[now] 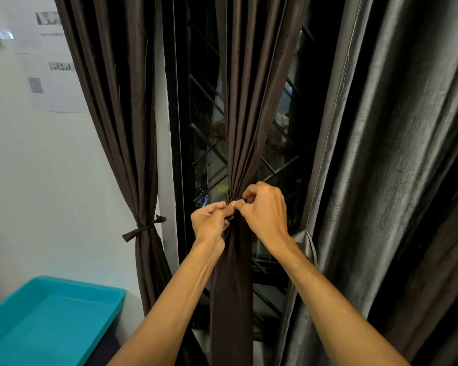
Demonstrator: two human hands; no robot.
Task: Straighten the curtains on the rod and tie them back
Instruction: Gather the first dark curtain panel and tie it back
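Observation:
A dark brown middle curtain (245,107) hangs in front of the window, gathered into a narrow waist at about hand height. My left hand (209,221) and my right hand (265,207) meet at that waist, fingers pinched on the fabric or a tie there; the tie itself is hidden by my fingers. To the left hangs a second brown curtain (111,101), bound by a knotted brown tieback (143,228). A grey curtain (386,167) hangs loose on the right, with a grey strap (311,247) dangling at its edge.
A dark window with a diamond metal grille (209,143) lies behind the curtains. A turquoise plastic tray (50,318) sits at the lower left against the white wall (43,167), which carries paper notices (53,83). The curtain rod is out of view.

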